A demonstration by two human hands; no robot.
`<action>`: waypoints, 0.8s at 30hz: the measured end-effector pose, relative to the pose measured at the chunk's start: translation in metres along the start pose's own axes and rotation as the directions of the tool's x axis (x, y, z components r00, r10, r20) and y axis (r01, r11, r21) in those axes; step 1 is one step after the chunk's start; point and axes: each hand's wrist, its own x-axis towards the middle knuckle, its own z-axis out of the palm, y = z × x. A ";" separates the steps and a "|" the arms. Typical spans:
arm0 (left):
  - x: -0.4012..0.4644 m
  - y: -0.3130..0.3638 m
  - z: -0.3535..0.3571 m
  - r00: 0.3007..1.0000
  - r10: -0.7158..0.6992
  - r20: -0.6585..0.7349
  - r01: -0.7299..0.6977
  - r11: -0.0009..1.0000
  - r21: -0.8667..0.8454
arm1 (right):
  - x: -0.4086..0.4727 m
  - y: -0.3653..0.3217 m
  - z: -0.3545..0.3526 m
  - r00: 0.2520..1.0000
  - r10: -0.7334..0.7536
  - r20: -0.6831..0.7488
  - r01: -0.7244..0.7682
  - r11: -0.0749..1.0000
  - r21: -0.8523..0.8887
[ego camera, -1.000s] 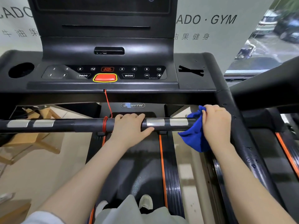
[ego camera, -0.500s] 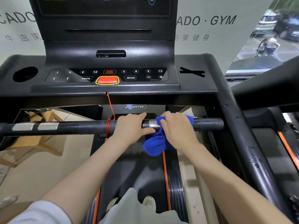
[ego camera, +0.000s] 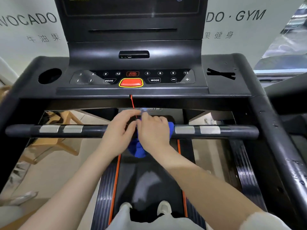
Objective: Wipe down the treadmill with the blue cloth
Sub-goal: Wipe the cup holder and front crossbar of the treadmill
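The black treadmill has a console (ego camera: 132, 80) and a horizontal handlebar (ego camera: 232, 131) with silver sensor plates. My right hand (ego camera: 153, 132) presses the blue cloth (ego camera: 138, 150) around the middle of the bar, and a fold of the cloth hangs below it. My left hand (ego camera: 118, 131) lies over the bar right beside it, touching the right hand. Its fingers stretch forward past the bar toward the red safety cord (ego camera: 132, 102). Motion blur hides whether those fingers hold anything.
The running belt (ego camera: 149, 180) with orange edge stripes runs below, and my feet stand on it. The right side rail (ego camera: 282, 155) is wet with droplets. A cup holder (ego camera: 49, 75) sits at the console's left. A wooden chair (ego camera: 54, 143) stands at left, behind the bar.
My right hand slid the cloth leftward along the bar from its right end to the middle, meeting the left hand. The left hand's fingers lifted from their wrap around the bar and stretched forward.
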 end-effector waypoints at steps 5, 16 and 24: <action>-0.004 -0.022 -0.017 0.997 -0.060 0.041 0.055 0.992 0.112 | 0.003 0.005 0.005 0.984 -0.176 0.007 0.176 0.984 0.041; 0.012 -0.042 -0.012 0.927 -0.005 0.376 -0.103 0.958 0.269 | -0.009 0.112 -0.050 0.742 0.666 -0.079 -0.645 0.741 0.186; 0.017 -0.051 -0.016 0.896 0.069 0.438 -0.194 0.949 0.248 | -0.020 -0.024 -0.045 0.827 0.560 0.043 -0.407 0.546 0.732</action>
